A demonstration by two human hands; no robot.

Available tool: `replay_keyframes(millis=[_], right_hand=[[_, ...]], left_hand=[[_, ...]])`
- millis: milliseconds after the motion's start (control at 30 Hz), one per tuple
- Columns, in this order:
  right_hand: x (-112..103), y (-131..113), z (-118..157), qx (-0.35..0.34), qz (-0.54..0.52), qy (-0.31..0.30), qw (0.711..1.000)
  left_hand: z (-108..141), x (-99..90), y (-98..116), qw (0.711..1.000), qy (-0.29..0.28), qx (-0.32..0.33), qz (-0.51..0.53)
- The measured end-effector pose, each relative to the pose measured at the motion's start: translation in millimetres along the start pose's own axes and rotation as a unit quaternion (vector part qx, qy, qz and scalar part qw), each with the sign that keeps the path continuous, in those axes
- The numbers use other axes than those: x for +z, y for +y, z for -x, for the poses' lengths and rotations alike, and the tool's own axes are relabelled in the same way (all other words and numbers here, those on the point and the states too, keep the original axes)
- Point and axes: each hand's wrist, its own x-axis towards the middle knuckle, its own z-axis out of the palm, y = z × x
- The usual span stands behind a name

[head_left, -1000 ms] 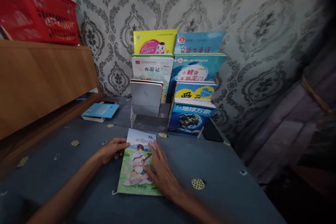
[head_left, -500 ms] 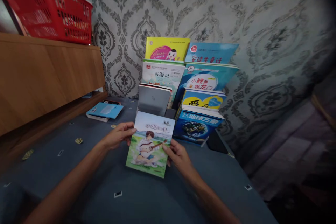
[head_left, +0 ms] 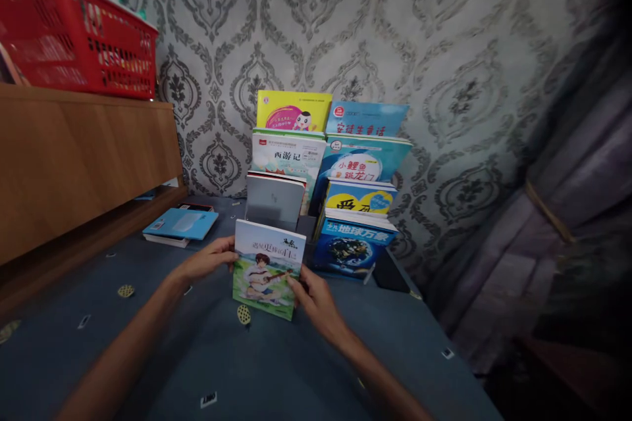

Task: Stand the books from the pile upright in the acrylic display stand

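Observation:
A thin book (head_left: 269, 276) with a guitar-playing figure on its cover is held between both hands, tilted back and facing me. My left hand (head_left: 212, 259) grips its left edge, and my right hand (head_left: 316, 299) grips the right edge with the thumb on the cover. Right behind it stands a grey-covered book (head_left: 275, 200), its lower part hidden. Farther back in that column are a white book (head_left: 289, 156) and a yellow book (head_left: 293, 110). A second column beside it holds a blue book with a globe (head_left: 348, 248) and several others behind.
Blue books (head_left: 184, 223) lie flat at the left on the dark patterned cloth (head_left: 162, 368). A red basket (head_left: 79, 33) sits on the wooden cabinet (head_left: 89, 151). A black flat object (head_left: 392, 273) lies right of the stacks. Curtains (head_left: 513, 263) hang at the right.
The held book has moved toward the left column and stands more upright. Both hands have gone with it. The whole view has shifted slightly.

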Motion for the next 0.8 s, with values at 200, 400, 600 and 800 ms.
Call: replay_keyframes(millis=[200, 400, 600, 800], right_hand=[[-13, -15, -32, -0.037, 0.028, 0.029, 0.998], [-27, -36, -69, -0.112, 0.078, 0.112, 0.984], [-32, -42, -91, -0.161, 0.088, 0.189, 0.965], [-33, -30, -99, -0.157, 0.085, 0.209, 0.961]], left_hand=[[-18, -11.1, 30, 0.992, 0.059, 0.076, -0.081], [-33, -7.4, 62, 0.945, 0.217, 0.191, -0.151], [-44, 2.6, 66, 0.888, 0.335, 0.267, -0.167], [-52, 2.4, 57, 0.890, 0.327, 0.268, -0.169]])
